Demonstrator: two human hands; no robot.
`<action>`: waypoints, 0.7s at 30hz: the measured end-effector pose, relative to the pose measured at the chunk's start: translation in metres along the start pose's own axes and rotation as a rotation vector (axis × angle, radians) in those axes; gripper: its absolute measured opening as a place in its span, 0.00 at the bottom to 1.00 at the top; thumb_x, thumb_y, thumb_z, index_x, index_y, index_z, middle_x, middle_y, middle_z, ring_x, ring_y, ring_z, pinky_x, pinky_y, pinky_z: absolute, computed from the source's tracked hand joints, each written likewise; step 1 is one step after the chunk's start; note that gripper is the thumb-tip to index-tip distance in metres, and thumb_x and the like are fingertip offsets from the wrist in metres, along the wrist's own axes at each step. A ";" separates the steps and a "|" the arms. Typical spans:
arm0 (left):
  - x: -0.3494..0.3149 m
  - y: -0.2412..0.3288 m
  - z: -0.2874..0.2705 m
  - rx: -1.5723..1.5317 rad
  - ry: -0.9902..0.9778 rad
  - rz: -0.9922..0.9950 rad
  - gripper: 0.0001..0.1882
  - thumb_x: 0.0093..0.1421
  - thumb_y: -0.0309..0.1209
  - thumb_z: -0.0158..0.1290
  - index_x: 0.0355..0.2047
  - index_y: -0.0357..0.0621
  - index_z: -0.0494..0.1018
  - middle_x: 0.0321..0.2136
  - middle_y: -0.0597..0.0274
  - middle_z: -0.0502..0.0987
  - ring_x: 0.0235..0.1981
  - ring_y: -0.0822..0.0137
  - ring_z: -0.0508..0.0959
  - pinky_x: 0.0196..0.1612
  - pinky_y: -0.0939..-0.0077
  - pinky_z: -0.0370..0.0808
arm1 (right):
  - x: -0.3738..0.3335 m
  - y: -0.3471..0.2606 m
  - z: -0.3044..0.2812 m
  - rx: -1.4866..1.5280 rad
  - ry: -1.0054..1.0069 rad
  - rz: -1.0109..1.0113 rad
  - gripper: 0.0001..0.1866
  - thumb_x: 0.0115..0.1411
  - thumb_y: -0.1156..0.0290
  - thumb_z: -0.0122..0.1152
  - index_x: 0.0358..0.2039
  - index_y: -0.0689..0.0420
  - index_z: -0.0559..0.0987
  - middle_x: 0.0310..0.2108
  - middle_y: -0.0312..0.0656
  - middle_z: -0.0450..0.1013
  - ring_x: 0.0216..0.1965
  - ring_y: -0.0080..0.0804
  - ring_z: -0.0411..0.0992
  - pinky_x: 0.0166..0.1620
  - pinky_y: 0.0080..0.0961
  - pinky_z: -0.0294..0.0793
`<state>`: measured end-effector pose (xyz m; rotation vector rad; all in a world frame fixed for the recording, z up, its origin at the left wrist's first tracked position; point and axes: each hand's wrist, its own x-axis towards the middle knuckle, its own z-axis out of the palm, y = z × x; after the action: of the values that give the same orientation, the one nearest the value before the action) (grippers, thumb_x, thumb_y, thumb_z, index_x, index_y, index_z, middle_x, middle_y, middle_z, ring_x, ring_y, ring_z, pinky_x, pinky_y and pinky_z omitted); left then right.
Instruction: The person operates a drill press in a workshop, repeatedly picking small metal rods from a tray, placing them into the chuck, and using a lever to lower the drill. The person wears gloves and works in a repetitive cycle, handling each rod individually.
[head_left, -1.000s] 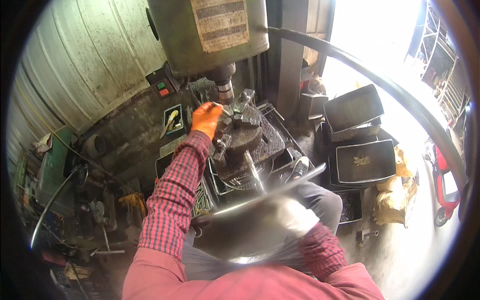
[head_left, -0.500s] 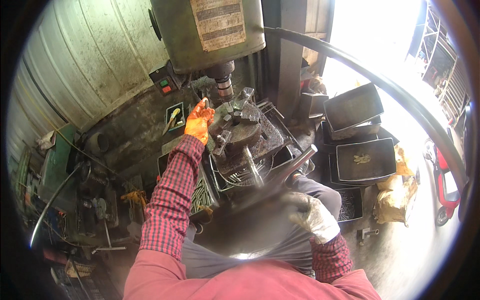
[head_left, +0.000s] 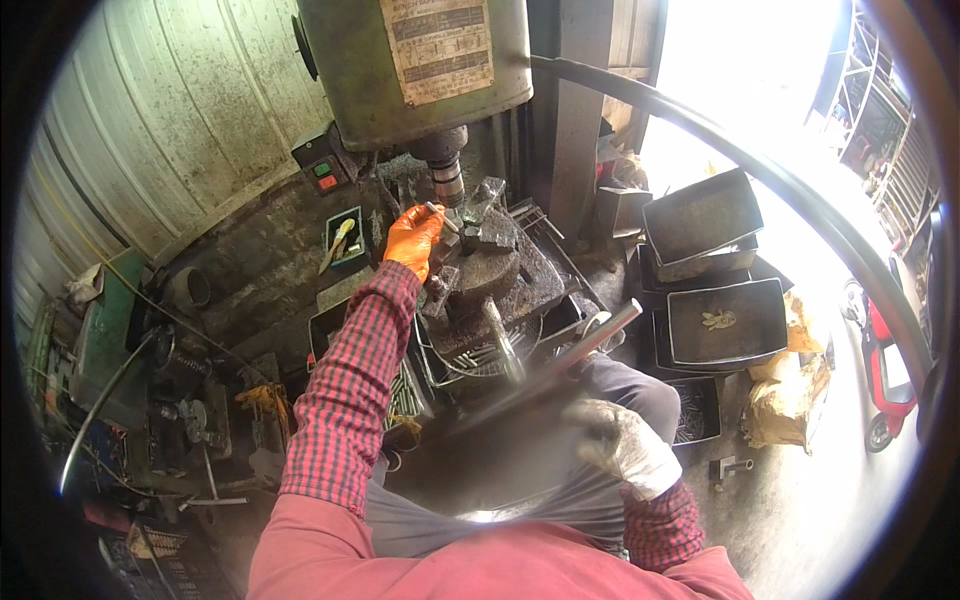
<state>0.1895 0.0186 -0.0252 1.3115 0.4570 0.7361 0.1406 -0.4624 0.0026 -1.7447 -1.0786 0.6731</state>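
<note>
My left hand [head_left: 412, 240], in an orange glove, is closed on a short metal rod [head_left: 440, 215]. It holds the rod at the greasy vise [head_left: 490, 236], just below the chuck [head_left: 447, 180] of a green drill press [head_left: 350, 90]. My right hand [head_left: 630, 445] wears a whitish work glove and hovers over my lap, beside a bar-shaped metal lever [head_left: 600, 333]. The lever's lower part is smeared by motion. Blur also covers the right fingertips, so their grip cannot be made out.
Behind my left hand are a small tray [head_left: 345, 238] holding a yellow-handled tool and a switch box [head_left: 322, 165]. Under the vise, bins hold metal rods [head_left: 405, 390]. To the right stand stacked dark bins [head_left: 728, 320] and a sack [head_left: 790, 400]. A thick curved bar [head_left: 720, 135] crosses the upper right.
My left hand has moved right, bringing the rod from beside the vise to the spot under the chuck. My right hand has shifted only slightly near the lever.
</note>
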 end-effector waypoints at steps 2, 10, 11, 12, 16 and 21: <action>0.001 -0.004 0.003 0.047 -0.063 0.004 0.08 0.68 0.31 0.64 0.46 0.48 0.82 0.43 0.70 0.84 0.40 0.77 0.79 0.40 0.77 0.74 | 0.003 0.004 0.005 0.002 0.010 -0.007 0.28 0.57 0.74 0.74 0.59 0.60 0.80 0.56 0.47 0.78 0.60 0.43 0.75 0.63 0.38 0.73; 0.002 0.003 0.012 0.813 -0.142 0.236 0.14 0.58 0.39 0.66 0.37 0.42 0.84 0.35 0.57 0.87 0.38 0.65 0.86 0.44 0.68 0.78 | 0.049 -0.037 0.025 -0.128 0.191 -0.252 0.32 0.49 0.72 0.78 0.57 0.56 0.80 0.54 0.49 0.78 0.58 0.50 0.75 0.62 0.43 0.74; -0.001 0.005 0.012 0.793 -0.144 0.155 0.15 0.58 0.40 0.66 0.39 0.43 0.85 0.35 0.59 0.87 0.39 0.65 0.86 0.45 0.68 0.79 | 0.060 -0.046 0.016 -0.344 0.141 -0.306 0.31 0.48 0.74 0.75 0.56 0.58 0.79 0.53 0.50 0.79 0.57 0.52 0.76 0.60 0.45 0.75; -0.002 0.007 0.013 0.806 -0.133 0.159 0.15 0.58 0.40 0.66 0.39 0.43 0.85 0.35 0.59 0.87 0.39 0.65 0.87 0.45 0.68 0.79 | 0.067 -0.057 0.012 -0.425 0.104 -0.293 0.31 0.47 0.75 0.74 0.56 0.58 0.79 0.52 0.49 0.79 0.56 0.52 0.76 0.59 0.46 0.75; -0.004 0.012 0.014 0.812 -0.130 0.160 0.15 0.57 0.40 0.67 0.40 0.43 0.85 0.34 0.59 0.87 0.38 0.65 0.87 0.45 0.69 0.79 | 0.076 -0.078 0.006 -0.768 0.097 -0.309 0.32 0.46 0.74 0.68 0.56 0.58 0.78 0.49 0.47 0.78 0.56 0.51 0.75 0.56 0.49 0.74; -0.004 0.010 0.013 0.718 -0.166 0.123 0.15 0.59 0.39 0.66 0.40 0.43 0.85 0.35 0.61 0.87 0.39 0.68 0.86 0.46 0.71 0.79 | 0.077 -0.005 0.025 -1.197 0.494 -0.293 0.31 0.47 0.71 0.67 0.56 0.58 0.80 0.54 0.46 0.77 0.65 0.54 0.67 0.62 0.54 0.68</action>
<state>0.1937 0.0073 -0.0129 2.0706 0.5319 0.5713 0.1537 -0.3825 -0.0010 -2.4236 -1.4314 -0.7502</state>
